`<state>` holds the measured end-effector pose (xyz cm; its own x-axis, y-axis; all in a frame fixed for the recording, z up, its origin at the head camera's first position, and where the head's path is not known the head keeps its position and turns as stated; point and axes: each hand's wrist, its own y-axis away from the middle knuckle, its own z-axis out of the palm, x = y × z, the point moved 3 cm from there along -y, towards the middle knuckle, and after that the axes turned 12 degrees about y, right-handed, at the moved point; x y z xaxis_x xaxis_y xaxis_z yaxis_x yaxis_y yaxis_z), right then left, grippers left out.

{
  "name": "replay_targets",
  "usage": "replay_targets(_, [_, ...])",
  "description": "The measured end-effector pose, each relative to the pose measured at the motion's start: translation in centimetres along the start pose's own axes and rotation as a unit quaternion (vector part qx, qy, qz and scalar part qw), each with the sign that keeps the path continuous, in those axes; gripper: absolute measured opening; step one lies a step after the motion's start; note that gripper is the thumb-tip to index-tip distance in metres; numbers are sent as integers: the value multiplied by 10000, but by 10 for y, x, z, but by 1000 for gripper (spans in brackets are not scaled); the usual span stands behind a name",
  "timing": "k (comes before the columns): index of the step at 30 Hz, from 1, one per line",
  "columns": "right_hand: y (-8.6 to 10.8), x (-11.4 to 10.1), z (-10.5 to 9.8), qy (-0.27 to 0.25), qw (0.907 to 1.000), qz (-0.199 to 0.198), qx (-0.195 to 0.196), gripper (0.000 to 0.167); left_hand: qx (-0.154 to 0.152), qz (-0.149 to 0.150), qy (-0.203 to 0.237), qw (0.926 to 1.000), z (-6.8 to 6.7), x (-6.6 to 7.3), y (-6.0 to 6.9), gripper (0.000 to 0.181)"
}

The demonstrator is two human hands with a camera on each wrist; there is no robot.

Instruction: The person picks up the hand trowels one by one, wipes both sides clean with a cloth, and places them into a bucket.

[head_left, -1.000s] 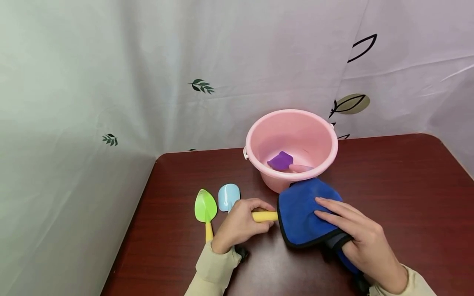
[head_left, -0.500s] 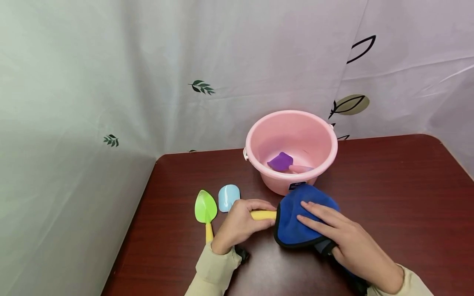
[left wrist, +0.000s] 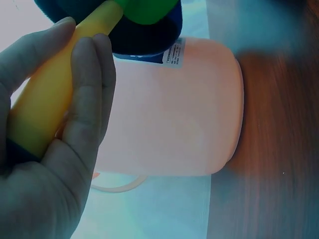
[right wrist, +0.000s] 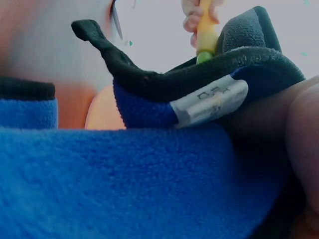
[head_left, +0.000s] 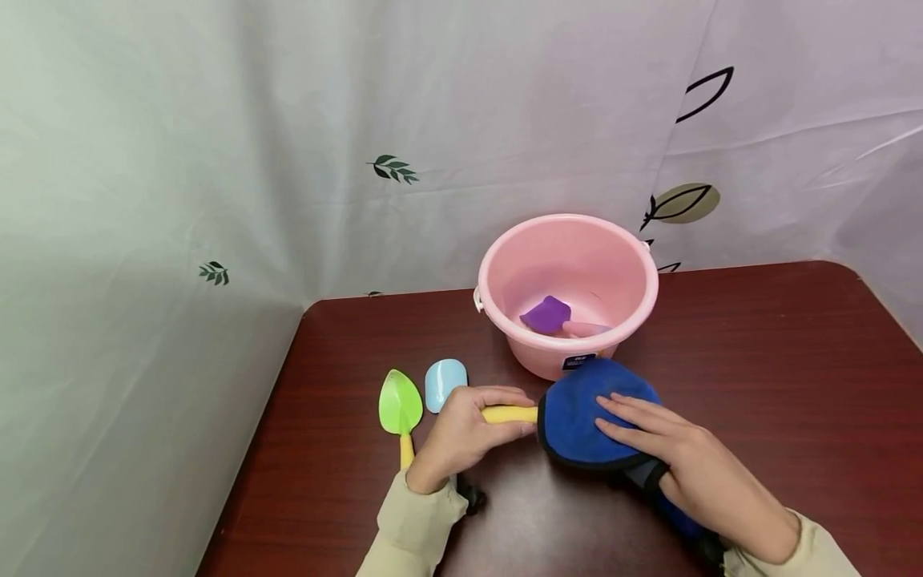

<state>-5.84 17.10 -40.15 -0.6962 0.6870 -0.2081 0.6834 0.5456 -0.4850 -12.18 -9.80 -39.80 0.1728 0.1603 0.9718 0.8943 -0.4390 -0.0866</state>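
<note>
Tool (head_left: 509, 414): head view, held in front of the bucket (head_left: 537, 358), its far end hidden in the folded cloth (head_left: 577, 425).
Left hand (head_left: 457, 437): curled round the tool, gripping it.
Right hand (head_left: 695, 469): fingers laid nearly straight over the cloth, holding it about the tool; thumb hidden beneath.
Wiping: the likely step in hand; the next move seems to call for a steady left grip and even pressure through the cloth.
Bucket: smooth pink plastic, round-mouthed, with a thick rolled rim; a purple scoop (head_left: 546, 315) lies inside.
Table (head_left: 779, 377): glossy, red-brown; on it a green trowel (head_left: 399, 405) with a pointed, leaf-shaped blade, just beside a shiny blue scoop (head_left: 445, 385), squarer and partly behind the left hand.
Handle (left wrist: 45, 94): left wrist view, smooth yellow, narrowing toward the tool's green head (left wrist: 149, 11), which shows at the cloth's edge.
Cloth: right wrist view, plush blue pile, black bound edge, grey other face, white tag (right wrist: 214, 99); it looks soft enough to follow the tool's curves.
</note>
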Motion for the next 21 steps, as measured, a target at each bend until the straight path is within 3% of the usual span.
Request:
replay_targets(8, [2,9,-6,400,9968,457,-514,85,113,-17,186,9998,-6,1,2,26])
replay_targets(21, [7,22,-14,644,9888,814,-1070,71,150,8,382,9992,-13,1,3,25])
